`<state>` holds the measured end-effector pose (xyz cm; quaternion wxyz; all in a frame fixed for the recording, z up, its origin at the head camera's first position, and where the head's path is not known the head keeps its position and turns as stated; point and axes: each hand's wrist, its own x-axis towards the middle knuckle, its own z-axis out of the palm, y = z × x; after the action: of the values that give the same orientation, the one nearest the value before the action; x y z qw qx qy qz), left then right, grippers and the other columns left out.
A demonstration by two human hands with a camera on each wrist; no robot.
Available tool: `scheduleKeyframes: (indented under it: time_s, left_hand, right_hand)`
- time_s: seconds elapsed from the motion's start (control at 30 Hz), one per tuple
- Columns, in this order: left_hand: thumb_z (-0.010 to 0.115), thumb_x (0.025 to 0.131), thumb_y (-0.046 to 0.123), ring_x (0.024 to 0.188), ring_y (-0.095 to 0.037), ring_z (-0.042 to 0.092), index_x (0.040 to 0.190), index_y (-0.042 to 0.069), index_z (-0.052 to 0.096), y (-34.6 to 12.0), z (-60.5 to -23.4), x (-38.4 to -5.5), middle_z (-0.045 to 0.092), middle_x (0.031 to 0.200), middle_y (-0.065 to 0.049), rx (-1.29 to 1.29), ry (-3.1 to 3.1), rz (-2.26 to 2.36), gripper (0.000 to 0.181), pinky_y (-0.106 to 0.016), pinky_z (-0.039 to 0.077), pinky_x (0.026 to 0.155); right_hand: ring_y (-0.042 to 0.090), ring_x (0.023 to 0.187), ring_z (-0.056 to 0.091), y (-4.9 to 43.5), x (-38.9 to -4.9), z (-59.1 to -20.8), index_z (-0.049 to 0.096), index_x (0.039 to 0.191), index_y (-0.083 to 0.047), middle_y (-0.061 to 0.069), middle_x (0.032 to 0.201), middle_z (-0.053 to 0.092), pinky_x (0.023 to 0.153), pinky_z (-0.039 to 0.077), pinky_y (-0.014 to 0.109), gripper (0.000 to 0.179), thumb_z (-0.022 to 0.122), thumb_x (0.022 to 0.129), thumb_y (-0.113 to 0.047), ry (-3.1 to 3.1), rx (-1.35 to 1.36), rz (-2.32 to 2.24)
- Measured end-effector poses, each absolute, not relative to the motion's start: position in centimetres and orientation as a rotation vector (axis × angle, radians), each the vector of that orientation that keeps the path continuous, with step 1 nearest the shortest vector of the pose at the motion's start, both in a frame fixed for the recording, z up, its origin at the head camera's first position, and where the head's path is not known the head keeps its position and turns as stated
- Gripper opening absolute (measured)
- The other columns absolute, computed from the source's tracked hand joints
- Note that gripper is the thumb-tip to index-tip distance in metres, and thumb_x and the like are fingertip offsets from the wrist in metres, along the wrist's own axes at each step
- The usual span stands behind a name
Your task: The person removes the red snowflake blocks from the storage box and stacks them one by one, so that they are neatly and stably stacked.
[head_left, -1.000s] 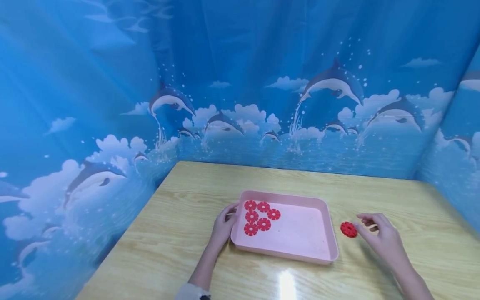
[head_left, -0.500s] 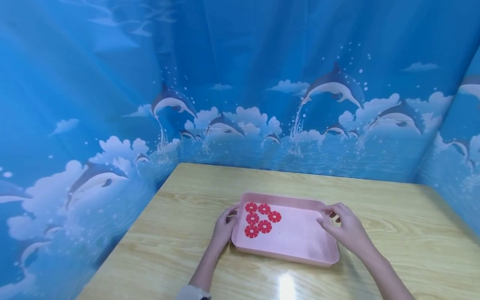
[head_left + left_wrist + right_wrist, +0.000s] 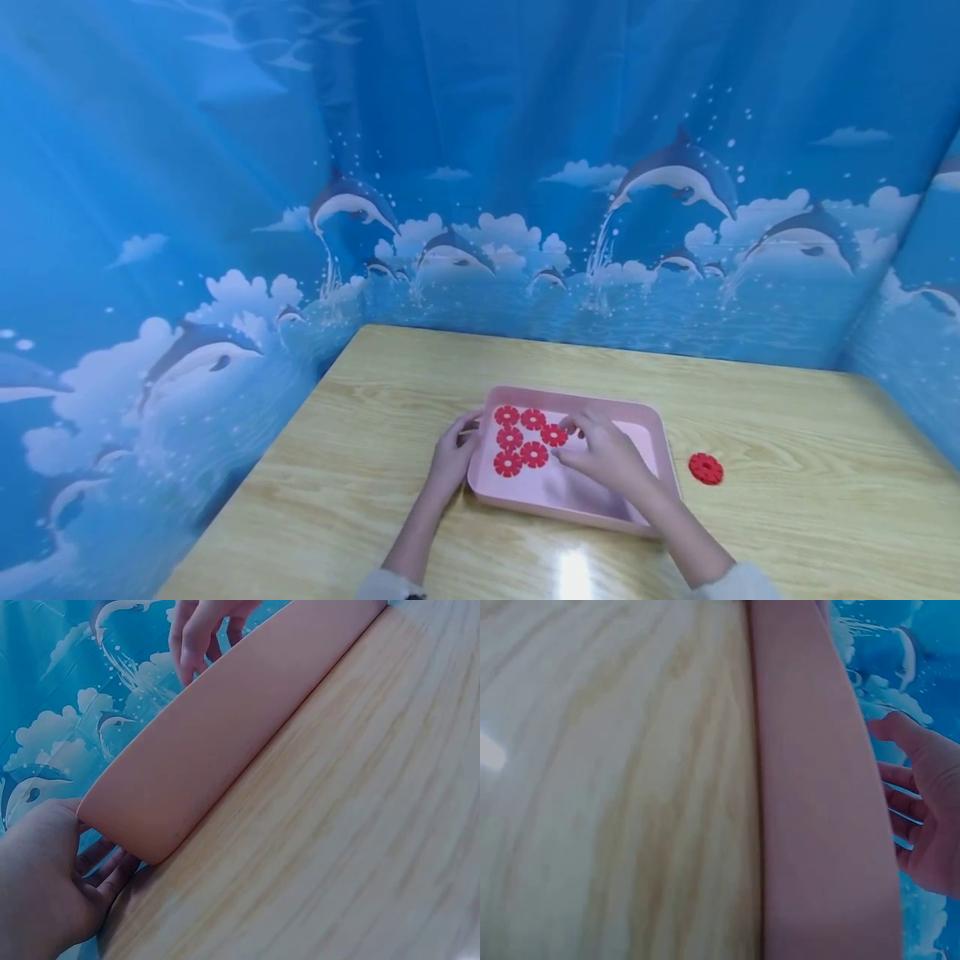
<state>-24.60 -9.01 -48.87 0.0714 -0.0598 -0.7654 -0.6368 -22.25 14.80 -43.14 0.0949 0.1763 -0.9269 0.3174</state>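
Note:
A pink tray (image 3: 570, 508) lies on the table with several red notched discs (image 3: 510, 438) grouped in its left part. My left hand (image 3: 452, 457) grips the tray's left wall; in the left wrist view that hand (image 3: 45, 877) has its fingers around the tray's corner. My right hand (image 3: 606, 454) is over the tray, thumb and forefinger apart, fingertips beside the rightmost red disc (image 3: 553, 435). Nothing shows between its fingers, and in the right wrist view the hand (image 3: 930, 799) appears behind the tray wall with fingers loosely bent.
Right of the tray, a small stack of red notched discs (image 3: 706, 468) lies on the wood-grain table (image 3: 810, 500). A blue dolphin-print curtain (image 3: 480, 167) stands behind the table and along its sides.
My right hand has moved left from beside the red discs on the table, across the tray's right wall, to the grouped discs inside. The left hand stays at the tray.

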Motion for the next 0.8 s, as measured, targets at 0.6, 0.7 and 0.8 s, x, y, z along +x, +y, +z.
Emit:
scheduleKeyframes:
  time_s: [0.6, 0.7, 0.8]
  left_hand:
    - [0.055, 0.092, 0.014, 0.099, -0.030, 0.056, 0.125, 0.006, 0.055, -8.8, -48.8, -24.6, 0.056, 0.112, -0.016, -0.148, -2.318, -1.935, 0.034, -0.036, 0.049, 0.084]
    - [0.055, 0.092, 0.014, 0.100, -0.031, 0.056, 0.125, 0.006, 0.055, -8.9, -48.8, -24.7, 0.056, 0.112, -0.016, -0.151, -2.313, -1.932, 0.034, -0.037, 0.049, 0.084]
    - [0.055, 0.092, 0.015, 0.100, -0.030, 0.055, 0.125, 0.007, 0.055, -8.9, -48.8, -24.7, 0.056, 0.112, -0.015, -0.138, -2.312, -1.937, 0.034, -0.037, 0.049, 0.084]
  right_hand:
    - [0.010, 0.073, 0.044, 12.5, -23.5, -46.5, 0.065, 0.099, -0.010, -0.005, 0.080, 0.048, 0.063, 0.044, 0.027, 0.039, 0.079, 0.068, -0.027, -2.878, 0.443, 0.843]
    - [0.010, 0.074, 0.045, 12.5, -23.7, -46.6, 0.065, 0.099, -0.010, -0.005, 0.081, 0.048, 0.064, 0.045, 0.028, 0.039, 0.079, 0.068, -0.029, -2.865, 0.452, 0.852]
    - [0.010, 0.076, 0.045, 12.5, -23.7, -46.8, 0.065, 0.098, -0.010, -0.005, 0.082, 0.048, 0.066, 0.045, 0.029, 0.039, 0.080, 0.068, -0.029, -2.864, 0.460, 0.848]
